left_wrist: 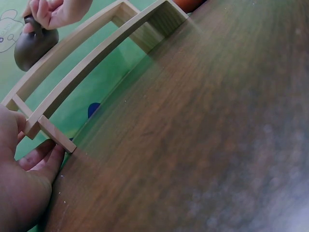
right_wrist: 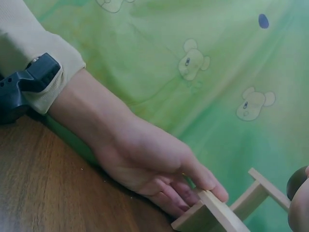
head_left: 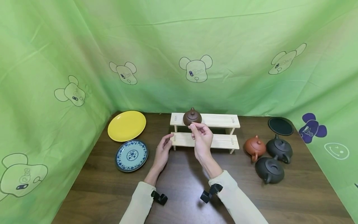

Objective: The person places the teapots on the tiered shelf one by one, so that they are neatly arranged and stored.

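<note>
Holding a round dark-brown clay teapot [head_left: 192, 117], the right hand [head_left: 202, 140] in the head view has thumb and fingertips pressed together before the upper shelf [head_left: 218, 119] of a pale 2-tier wooden stand [head_left: 213, 120]. The left hand [head_left: 162, 150] grips the lower shelf [head_left: 223, 140] by its left end. A red-brown clay teapot [head_left: 255, 146] and 2 black clay teapots [head_left: 279, 148] stand to the right.

The left wrist view shows the right fingers pinching the handle [left_wrist: 32, 20]; whether the pot's base bears on wood, I cannot tell.

In the right wrist view, the left thumb lies over the shelf edge, other fingers lower.

The step seems to be setting the pot up top; next calls for seating it level, then easing the pinch.
</note>
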Tool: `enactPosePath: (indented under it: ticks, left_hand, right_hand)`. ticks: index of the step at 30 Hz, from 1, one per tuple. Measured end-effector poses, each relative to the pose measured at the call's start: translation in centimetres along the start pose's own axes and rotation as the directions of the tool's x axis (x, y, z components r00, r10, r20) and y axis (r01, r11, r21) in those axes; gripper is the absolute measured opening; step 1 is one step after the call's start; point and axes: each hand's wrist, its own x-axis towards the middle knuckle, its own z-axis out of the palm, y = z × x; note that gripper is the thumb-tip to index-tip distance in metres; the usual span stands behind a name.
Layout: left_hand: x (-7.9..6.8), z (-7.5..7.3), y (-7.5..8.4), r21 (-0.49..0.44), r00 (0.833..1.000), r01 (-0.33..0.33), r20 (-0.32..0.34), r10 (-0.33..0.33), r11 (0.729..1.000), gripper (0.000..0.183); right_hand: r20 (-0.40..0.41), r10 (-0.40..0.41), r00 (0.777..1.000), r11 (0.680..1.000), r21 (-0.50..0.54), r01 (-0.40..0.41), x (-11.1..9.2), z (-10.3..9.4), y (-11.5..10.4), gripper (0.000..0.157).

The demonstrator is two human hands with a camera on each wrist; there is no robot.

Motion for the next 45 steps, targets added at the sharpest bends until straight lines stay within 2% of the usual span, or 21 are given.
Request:
enactPosePath:
  ticks: [5, 7, 13, 16, 18, 22, 29, 38, 40, 45]
  left_hand:
    - [0.7, -0.4, -2.9, -0.016, 1.000, -0.012, -0.004, 0.012, 1.000, 0.033]
    - [0.8, -0.4, -3.2, -0.021, 1.000, -0.030, -0.001, 0.030, 0.999, 0.034]
    - [0.3, -0.2, -1.5, -0.002, 0.999, -0.034, -0.004, 0.034, 0.999, 0.035]
    - [0.1, -0.2, -0.9, 0.009, 0.998, -0.058, 0.000, 0.058, 0.998, 0.036]
    - [0.2, -0.3, -1.1, -0.006, 1.000, -0.023, -0.007, 0.023, 1.000, 0.035]
    - [0.6, -0.5, -2.6, -0.001, 1.000, -0.002, -0.015, 0.001, 1.000, 0.033]
    - [0.4, -0.5, -1.9, 0.003, 0.997, -0.077, 0.011, 0.077, 0.997, 0.036]
    - [1.0, -0.9, -3.6, 0.006, 1.000, -0.009, 0.007, 0.009, 1.000, 0.033]
    - [0.8, -0.8, -3.2, 0.008, 0.999, -0.031, 0.007, 0.031, 0.999, 0.034]
    - [-0.1, 0.0, 0.3, 0.027, 1.000, -0.005, 0.000, 0.005, 1.000, 0.037]
  right_hand:
    - [-0.002, 0.003, 1.000, 1.000, -0.008, -0.003, 0.3, 0.5, 0.6, 0.023]
    - [-0.005, 0.007, 1.000, 1.000, -0.013, -0.007, 0.4, 0.7, 0.7, 0.025]
    - [-0.024, 0.020, 0.999, 0.999, -0.026, -0.021, 0.9, 1.4, 1.0, 0.021]
    - [-0.029, 0.024, 0.999, 0.999, -0.042, -0.025, 1.0, 1.7, 1.1, 0.018]
    - [-0.031, 0.026, 0.999, 0.998, -0.055, -0.028, 1.1, 1.9, 1.2, 0.015]
    - [-0.034, 0.025, 0.999, 0.997, -0.069, -0.027, 1.2, 2.0, 1.4, 0.016]
    - [0.007, 0.021, 1.000, 0.997, -0.074, -0.020, 1.2, 1.6, 1.3, 0.013]
    - [0.086, -0.032, 0.996, 0.991, -0.130, 0.043, 1.1, 1.1, 1.1, 0.014]
    - [0.096, -0.053, 0.994, 0.986, -0.155, 0.067, 1.0, 1.0, 1.2, 0.018]
    - [0.087, -0.086, 0.993, 0.967, -0.234, 0.104, 1.0, 0.8, 1.2, 0.019]
